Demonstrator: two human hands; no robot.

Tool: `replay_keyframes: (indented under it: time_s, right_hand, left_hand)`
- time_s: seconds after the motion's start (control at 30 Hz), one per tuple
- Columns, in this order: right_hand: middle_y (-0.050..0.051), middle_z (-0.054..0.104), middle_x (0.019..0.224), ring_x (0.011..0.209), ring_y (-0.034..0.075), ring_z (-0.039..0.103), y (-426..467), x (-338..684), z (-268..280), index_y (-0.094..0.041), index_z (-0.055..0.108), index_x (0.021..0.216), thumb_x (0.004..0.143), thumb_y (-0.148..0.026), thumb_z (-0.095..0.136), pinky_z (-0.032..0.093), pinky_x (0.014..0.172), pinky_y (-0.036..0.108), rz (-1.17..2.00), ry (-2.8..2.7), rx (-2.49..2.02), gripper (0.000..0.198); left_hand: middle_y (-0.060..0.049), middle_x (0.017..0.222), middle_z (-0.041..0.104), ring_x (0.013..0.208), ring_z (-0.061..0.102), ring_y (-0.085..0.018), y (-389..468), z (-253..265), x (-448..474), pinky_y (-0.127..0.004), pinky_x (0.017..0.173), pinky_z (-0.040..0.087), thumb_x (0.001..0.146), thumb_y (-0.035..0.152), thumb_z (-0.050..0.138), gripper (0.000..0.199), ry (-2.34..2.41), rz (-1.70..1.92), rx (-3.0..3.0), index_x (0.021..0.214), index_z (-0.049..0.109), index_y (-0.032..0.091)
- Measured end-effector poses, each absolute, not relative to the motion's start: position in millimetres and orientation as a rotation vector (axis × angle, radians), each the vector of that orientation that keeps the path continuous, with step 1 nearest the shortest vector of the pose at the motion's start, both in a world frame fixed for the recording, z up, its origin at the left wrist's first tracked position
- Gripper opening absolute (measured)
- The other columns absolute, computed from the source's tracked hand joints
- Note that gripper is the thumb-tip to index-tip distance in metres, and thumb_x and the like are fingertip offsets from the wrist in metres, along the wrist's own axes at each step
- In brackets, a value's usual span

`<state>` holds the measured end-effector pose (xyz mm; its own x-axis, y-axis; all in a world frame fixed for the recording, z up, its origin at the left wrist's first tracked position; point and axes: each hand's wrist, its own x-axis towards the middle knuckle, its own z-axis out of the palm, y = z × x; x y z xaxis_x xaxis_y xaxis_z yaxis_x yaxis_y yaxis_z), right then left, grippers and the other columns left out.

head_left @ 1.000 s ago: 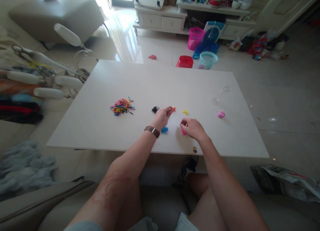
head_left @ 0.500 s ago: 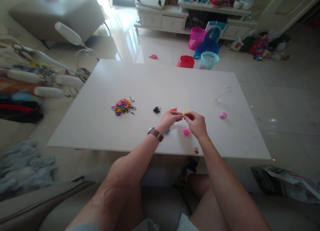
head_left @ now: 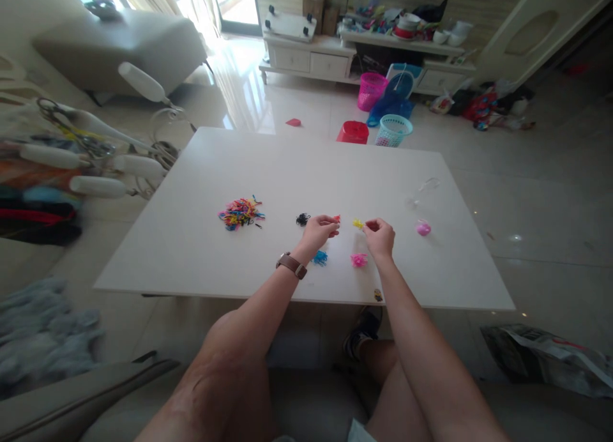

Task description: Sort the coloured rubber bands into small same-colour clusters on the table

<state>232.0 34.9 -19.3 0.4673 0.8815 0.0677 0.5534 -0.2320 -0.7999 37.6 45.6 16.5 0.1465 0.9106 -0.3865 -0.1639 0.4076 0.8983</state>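
My left hand [head_left: 322, 231], with a brown watch [head_left: 292, 265] on its wrist, is pinched beside a red pile [head_left: 337, 218] of small bands. What its fingertips hold, if anything, is too small to make out. My right hand [head_left: 382, 237] is also pinched, its fingertips at the right edge of a yellow pile [head_left: 357, 223]; its grip content is unclear. Left of my left hand lies a black pile [head_left: 302, 220]. Blue bands [head_left: 320, 258] and pink bands [head_left: 359, 260] lie nearer me. A larger mixed-colour heap [head_left: 240, 213] of bands is farther left.
On the white table [head_left: 268, 167], a pink round item [head_left: 423, 228] and a clear plastic piece [head_left: 428, 184] are to the right. A small sticker [head_left: 378, 295] is at the near edge. Baskets [head_left: 394, 130] and a red bin [head_left: 353, 132] stand beyond the far edge.
My hands were together at the fingertips and have parted, left hand toward the red pile, right hand slightly right beside the yellow pile. The camera view has shifted slightly.
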Motion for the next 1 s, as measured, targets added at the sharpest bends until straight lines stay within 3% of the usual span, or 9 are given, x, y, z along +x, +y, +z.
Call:
replay_keyframes:
  time_s: [0.23,0.5,0.73,1.0]
  right_hand:
    - [0.011,0.076,0.083,0.076,0.022,0.068,47,229,-42,-0.017,0.068,0.080,0.078,-0.029,0.063,0.052,0.077,0.035,0.416,-1.134,-1.936,0.013]
    - [0.013,0.074,0.095,0.069,0.020,0.062,50,213,-25,-0.016,0.070,0.092,0.078,-0.035,0.062,0.052,0.080,0.038,0.367,-1.171,-1.897,0.025]
    - [0.008,0.068,0.099,0.072,0.018,0.065,14,172,23,-0.019,0.068,0.089,0.084,-0.035,0.058,0.053,0.074,0.033,0.509,-1.523,-1.661,0.019]
    - [0.005,0.068,0.099,0.071,0.016,0.066,-21,160,31,-0.021,0.068,0.086,0.087,-0.028,0.055,0.050,0.073,0.032,0.590,-1.874,-1.620,0.015]
  left_hand:
    - [-0.007,0.076,0.072,0.068,0.067,-0.017,42,17,3,-0.031,0.071,0.053,0.075,0.016,0.070,0.004,1.288,0.888,1.130,0.078,0.071,0.017]
    - [-0.004,0.076,0.072,0.068,0.064,-0.018,6,34,-48,-0.030,0.070,0.048,0.077,0.015,0.064,0.014,1.505,0.888,1.542,0.085,0.073,0.023]
    - [-0.005,0.082,0.073,0.073,0.065,-0.019,11,24,-109,-0.030,0.074,0.049,0.074,0.015,0.067,0.017,1.677,0.884,1.472,0.089,0.072,0.020]
    - [-0.011,0.097,0.075,0.088,0.068,-0.022,40,-8,-205,-0.031,0.080,0.049,0.079,0.024,0.064,0.022,2.138,0.862,1.208,0.096,0.073,0.013]
